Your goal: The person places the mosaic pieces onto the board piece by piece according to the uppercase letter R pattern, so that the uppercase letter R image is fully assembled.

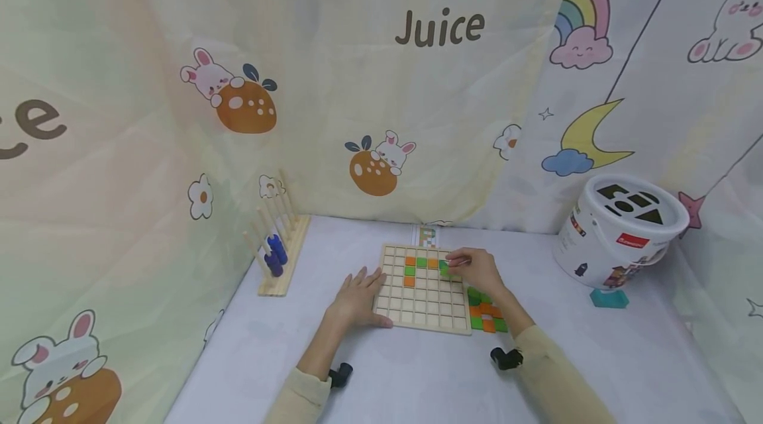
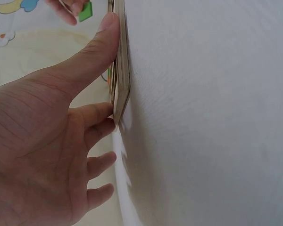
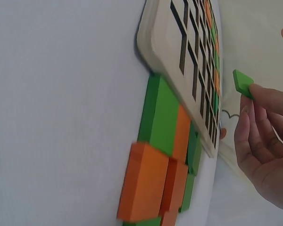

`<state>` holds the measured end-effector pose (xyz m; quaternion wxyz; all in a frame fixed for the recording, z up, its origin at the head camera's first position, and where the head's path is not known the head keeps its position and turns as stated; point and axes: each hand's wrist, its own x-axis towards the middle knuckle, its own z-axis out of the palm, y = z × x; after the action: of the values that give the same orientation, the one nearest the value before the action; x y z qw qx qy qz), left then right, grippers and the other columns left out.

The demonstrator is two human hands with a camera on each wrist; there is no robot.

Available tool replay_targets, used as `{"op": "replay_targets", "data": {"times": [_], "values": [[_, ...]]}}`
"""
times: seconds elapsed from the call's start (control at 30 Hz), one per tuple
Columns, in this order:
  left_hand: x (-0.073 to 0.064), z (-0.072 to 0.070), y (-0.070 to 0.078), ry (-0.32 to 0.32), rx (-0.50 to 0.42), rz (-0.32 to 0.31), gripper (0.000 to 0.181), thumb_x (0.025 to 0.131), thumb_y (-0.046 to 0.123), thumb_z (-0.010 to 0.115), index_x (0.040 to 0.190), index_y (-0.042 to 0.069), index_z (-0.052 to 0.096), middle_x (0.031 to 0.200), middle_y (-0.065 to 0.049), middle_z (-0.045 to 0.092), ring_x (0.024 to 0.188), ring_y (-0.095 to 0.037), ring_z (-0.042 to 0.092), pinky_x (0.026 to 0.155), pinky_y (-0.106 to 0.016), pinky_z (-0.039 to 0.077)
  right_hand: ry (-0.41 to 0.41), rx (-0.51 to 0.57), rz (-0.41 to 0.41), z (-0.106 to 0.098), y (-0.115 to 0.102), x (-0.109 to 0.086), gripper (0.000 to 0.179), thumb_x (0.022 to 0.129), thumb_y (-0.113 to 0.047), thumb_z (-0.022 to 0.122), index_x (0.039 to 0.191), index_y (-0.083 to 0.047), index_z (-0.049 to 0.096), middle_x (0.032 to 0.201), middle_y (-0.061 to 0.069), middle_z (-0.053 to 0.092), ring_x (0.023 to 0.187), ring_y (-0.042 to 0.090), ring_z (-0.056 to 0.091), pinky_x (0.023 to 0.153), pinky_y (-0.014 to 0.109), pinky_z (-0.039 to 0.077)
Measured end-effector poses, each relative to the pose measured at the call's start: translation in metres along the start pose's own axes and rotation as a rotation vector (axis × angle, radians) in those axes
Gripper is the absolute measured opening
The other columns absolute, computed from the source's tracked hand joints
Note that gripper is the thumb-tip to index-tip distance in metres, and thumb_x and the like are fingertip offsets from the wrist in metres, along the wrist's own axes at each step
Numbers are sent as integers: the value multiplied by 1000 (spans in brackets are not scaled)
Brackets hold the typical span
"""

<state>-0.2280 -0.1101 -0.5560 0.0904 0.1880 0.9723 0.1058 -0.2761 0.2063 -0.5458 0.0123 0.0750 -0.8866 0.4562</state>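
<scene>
A square wooden grid board (image 1: 426,308) lies on the table with orange and green tiles set in a row and a short column near its far side. My left hand (image 1: 356,301) is spread at the board's left side. Its thumb (image 2: 101,44) lies along the near edge, while the index fingertip touches by the corner. Between thumb and fingers, my right hand (image 1: 479,269) pinches a small green square tile (image 3: 243,82) above the board's far right part. A dark green tile (image 3: 216,102) ends the row on the board.
Several stacked green and orange tiles (image 1: 487,321) lie against the board's right edge. A patterned card (image 1: 427,236) is behind the board. On the left stands a wooden peg rack (image 1: 274,286) with blue beads; to the right, a white bucket (image 1: 622,245) and a teal block (image 1: 609,299).
</scene>
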Motion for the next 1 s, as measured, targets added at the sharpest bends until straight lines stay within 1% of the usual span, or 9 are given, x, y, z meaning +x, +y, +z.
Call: {"op": "replay_targets", "data": {"times": [0.1,0.17,0.37,0.47,0.57,0.67,0.83,1.0], "values": [[0,-1,1,3,2,0,118,71,70,83,162,12,38,171,-7,30,157,-39,23,127,-60,20,-9,14,-19,8,-5,1,28,88,-7,84,115,-3,77,98,9,78,86,22,73,75,35,62],[0,-1,1,5,4,0,118,71,70,83,162,12,38,170,-8,31,157,-39,23,127,-60,20,-16,15,-13,14,-7,3,29,87,-8,85,115,-3,77,97,9,78,85,21,73,75,34,62],[0,-1,0,0,7,2,118,71,71,83,163,12,37,171,-7,30,157,-39,23,127,-60,20,-27,5,14,32,-12,6,28,86,-9,87,112,-5,78,94,2,78,82,16,72,76,34,61],[0,0,0,-6,3,0,118,71,70,83,163,12,37,171,-7,29,158,-39,22,127,-60,19,-39,16,1,39,-13,7,25,86,-8,86,110,-6,79,92,-1,77,81,15,72,75,33,61],[1,1,-1,-7,-1,-4,118,71,70,83,163,13,37,171,-6,29,158,-39,22,127,-60,19,-60,46,-4,44,-14,8,22,88,-7,84,109,-5,78,92,-1,77,81,15,72,71,30,61],[1,2,-2,-9,0,-6,118,71,71,83,163,13,36,171,-6,29,158,-38,21,128,-59,19,-79,53,-10,48,-15,7,20,89,-5,83,108,-5,78,92,1,77,80,15,71,68,28,60],[2,4,-2,-10,6,-12,118,71,73,81,164,15,36,172,-4,28,158,-37,21,128,-58,19,-97,23,-25,53,-12,8,22,88,-7,84,109,-6,77,91,-1,75,80,13,69,71,30,60],[2,5,-3,-2,12,-13,118,70,74,81,163,15,37,171,-4,29,158,-36,22,128,-58,19,-92,2,-38,55,-13,7,21,86,-7,85,107,-6,78,87,-4,75,79,12,70,74,33,60]]}}
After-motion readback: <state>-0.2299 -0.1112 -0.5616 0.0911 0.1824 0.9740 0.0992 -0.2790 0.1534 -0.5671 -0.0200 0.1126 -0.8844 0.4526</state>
